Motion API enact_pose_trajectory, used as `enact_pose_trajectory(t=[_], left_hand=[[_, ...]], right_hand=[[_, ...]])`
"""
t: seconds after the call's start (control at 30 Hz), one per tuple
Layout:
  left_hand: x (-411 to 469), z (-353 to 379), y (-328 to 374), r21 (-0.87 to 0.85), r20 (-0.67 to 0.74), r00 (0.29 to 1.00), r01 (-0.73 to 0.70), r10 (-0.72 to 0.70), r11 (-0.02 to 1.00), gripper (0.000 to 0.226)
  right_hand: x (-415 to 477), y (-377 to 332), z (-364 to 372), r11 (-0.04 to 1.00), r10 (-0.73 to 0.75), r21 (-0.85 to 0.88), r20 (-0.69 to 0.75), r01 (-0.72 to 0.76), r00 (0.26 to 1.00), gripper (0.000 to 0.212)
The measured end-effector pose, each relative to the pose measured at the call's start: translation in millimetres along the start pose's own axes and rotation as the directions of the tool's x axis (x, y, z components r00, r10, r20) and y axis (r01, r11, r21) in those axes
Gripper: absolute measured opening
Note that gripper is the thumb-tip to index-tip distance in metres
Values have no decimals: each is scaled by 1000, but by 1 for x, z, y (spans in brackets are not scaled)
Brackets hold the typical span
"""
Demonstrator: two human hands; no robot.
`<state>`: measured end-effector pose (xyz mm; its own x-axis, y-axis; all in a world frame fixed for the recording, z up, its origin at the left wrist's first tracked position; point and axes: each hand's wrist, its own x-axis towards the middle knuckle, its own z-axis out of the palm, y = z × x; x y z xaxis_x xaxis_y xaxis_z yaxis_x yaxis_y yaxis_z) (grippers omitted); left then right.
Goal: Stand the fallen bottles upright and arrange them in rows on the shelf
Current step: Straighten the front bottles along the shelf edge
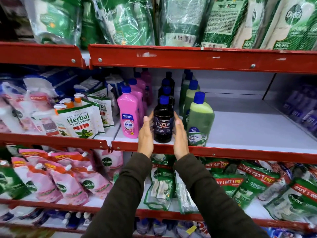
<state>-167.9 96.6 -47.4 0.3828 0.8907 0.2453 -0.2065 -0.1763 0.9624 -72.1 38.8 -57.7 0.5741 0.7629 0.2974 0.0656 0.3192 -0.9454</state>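
Red-edged white shelf (248, 133), mostly bare on the right. Three front-to-back rows of upright blue-capped bottles at its left: pink bottles (128, 115), dark bottles (166, 86), green bottles (199, 121). Front dark Bactin bottle (162, 124) upright at the shelf edge. Left hand (145, 134) and right hand (180, 136) flat-palmed, cupped against either side of it, fingers extended, not closed around.

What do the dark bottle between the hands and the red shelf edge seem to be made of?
The dark bottle looks like glossy, see-through tinted plastic: it shows highlights, and its liquid level shows near the shoulder. The red shelf edge looks like painted metal: it has rivets and chipped paint.
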Motion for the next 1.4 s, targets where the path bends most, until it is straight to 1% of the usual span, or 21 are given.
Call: enact_pose_trajectory(t=[0.13, 0.23, 0.3, 0.33, 0.37, 0.43, 0.47, 0.5, 0.57, 0.6, 0.63, 0.67, 0.73, 0.8, 0.87, 0.93, 1.07, 1.17, 1.27, 1.33, 1.4], left_hand=[[-11, -7, -6, 6, -29, 999, -31, 31, 999, 49], [-17, -10, -7, 20, -18, 998, -61, 62, 998, 47], [-20, -13, -6, 30, 20, 996, -85, 84, 996, 48], [-20, -15, -6, 50, 24, 994, -107, 106, 993, 49], [-21, -18, -6, 81, 3, 990, -142, 143, 987, 50], [-19, -29, -7, 123, -111, 967, -214, 228, 969, 53], [-18, -36, -7, 127, -186, 950, -231, 252, 965, 54], [-14, -44, -7, 128, -250, 932, -237, 262, 963, 55], [-4, -62, -6, 137, -292, 928, -198, 231, 971, 60], [3, -71, -6, 138, -269, 943, -163, 195, 977, 66], [10, -78, -6, 124, -224, 962, -127, 153, 984, 73], [17, -86, -5, 95, -169, 980, -92, 107, 991, 77], [30, -96, -2, 16, -57, 998, -37, 38, 999, 72], [39, -102, 1, -11, -5, 1000, -3, 3, 1000, 63], [41, -107, 3, 36, 3, 1000, 17, -17, 999, 61], [35, -112, 2, 68, 0, 1000, 10, -10, 998, 60], [15, -117, 0, 80, -19, 998, -58, 60, 995, 56], [3, -117, -2, 96, -34, 994, -105, 108, 990, 62], [-3, -115, 1, 139, -57, 991, -115, 124, 984, 60], [-8, -111, 2, 237, -123, 983, -106, 138, 966, 58], [-19, -102, 2, 331, -259, 936, -145, 238, 932, 59]], right_hand=[[-15, 2, -3, 1000, -31, -2, -63, 30, 998, 45], [-21, 3, -3, 998, -64, -25, -71, 62, 995, 46], [-24, 3, -1, 992, -96, -86, -77, 90, 992, 46], [-27, 4, 1, 983, -135, -142, -111, 118, 985, 46], [-30, 5, 4, 966, -196, -200, -165, 162, 967, 45], [-38, 8, 11, 917, -356, -273, -231, 291, 905, 40], [-42, 9, 17, 891, -412, -292, -200, 347, 889, 36], [-45, 11, 26, 872, -436, -305, -125, 383, 891, 33], [-48, 15, 51, 860, -392, -323, 79, 395, 917, 35], [-46, 17, 64, 874, -336, -319, 149, 367, 930, 40], [-42, 17, 76, 905, -258, -300, 178, 302, 950, 47], [-36, 16, 89, 942, -166, -264, 175, 208, 971, 52], [-17, 12, 108, 988, -10, -152, 147, 32, 989, 56], [2, 10, 120, 999, 50, -26, 134, -47, 990, 54], [11, 10, 124, 998, 59, 24, 131, -62, 990, 51], [10, 15, 122, 999, 45, 22, 131, -49, 990, 49], [-5, 20, 116, 999, 43, -4, 109, -43, 993, 50], [-17, 18, 114, 999, 35, 4, 101, -35, 994, 52], [-25, 15, 113, 997, 0, -78, 156, 13, 988, 56], [-35, 15, 109, 989, -42, -132, 151, 62, 988, 56], [-50, 16, 100, 980, -140, -137, 22, 142, 990, 49]])
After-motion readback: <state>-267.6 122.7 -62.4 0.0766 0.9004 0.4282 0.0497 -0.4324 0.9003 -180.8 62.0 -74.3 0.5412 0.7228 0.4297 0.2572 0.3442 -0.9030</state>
